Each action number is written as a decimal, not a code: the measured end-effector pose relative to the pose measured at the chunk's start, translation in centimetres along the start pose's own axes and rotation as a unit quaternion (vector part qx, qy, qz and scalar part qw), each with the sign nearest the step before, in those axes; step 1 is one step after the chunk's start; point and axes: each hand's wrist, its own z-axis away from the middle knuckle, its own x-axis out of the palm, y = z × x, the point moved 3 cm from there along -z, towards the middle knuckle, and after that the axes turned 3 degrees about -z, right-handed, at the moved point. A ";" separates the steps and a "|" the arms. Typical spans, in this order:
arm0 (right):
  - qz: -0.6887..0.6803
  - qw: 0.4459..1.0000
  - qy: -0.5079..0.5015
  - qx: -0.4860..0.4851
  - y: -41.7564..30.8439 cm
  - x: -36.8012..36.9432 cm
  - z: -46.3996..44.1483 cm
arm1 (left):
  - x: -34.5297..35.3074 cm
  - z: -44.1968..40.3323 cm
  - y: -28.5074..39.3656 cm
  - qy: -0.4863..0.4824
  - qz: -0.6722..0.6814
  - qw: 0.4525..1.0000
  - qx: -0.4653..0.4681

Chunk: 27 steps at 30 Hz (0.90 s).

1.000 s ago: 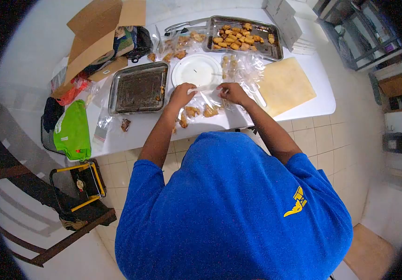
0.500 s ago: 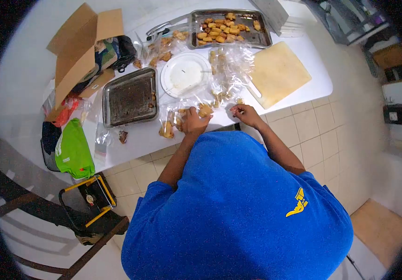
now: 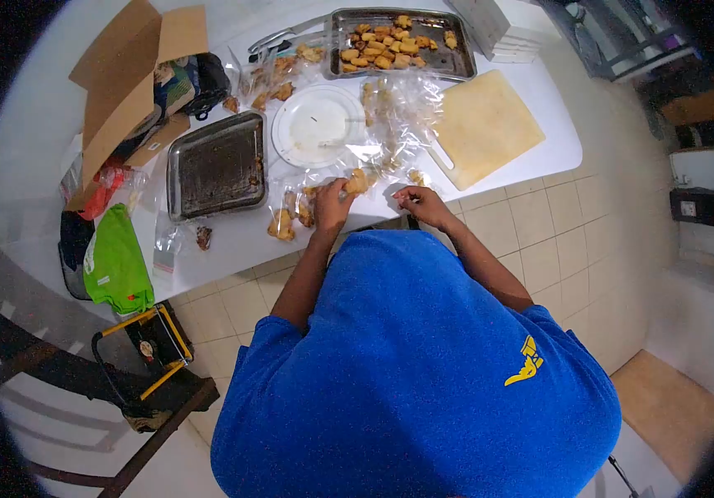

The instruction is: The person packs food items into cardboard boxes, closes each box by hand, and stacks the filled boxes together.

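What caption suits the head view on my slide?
Left hand at food, right hand near the edge of the table; plate and board beyond.

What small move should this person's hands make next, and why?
Probably bring the right hand toward the golden-brown, lumpy food piece to help steady it: the left hand is at that piece, while the right hand sits apart from it, near the front edge of the white table.

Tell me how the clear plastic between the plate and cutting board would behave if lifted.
The clear plastic would likely flop, since it lies crumpled. It looks thin and see-through, so probably light for its size. Its shiny highlights suggest it may be slippery.
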 end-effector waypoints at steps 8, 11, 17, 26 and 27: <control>-0.004 1.000 0.012 -0.008 -1.1 0.9 -1.6 | 1.9 0.5 -2.5 -0.079 0.330 0.922 -0.187; 0.003 1.000 -0.015 0.006 -1.3 1.2 -2.3 | 2.4 0.4 -2.3 -0.031 0.479 0.827 -0.293; -0.003 0.997 -0.076 0.000 -0.7 2.1 -3.2 | 1.9 -2.3 -2.6 -0.010 0.453 0.815 -0.361; -0.092 0.995 -0.040 0.011 0.8 0.4 -1.7 | 0.2 -3.0 -1.1 -0.076 0.741 0.608 -0.275; -0.095 0.995 -0.036 0.012 1.1 0.2 -1.6 | 0.9 -3.0 -2.0 -0.099 0.775 0.565 -0.266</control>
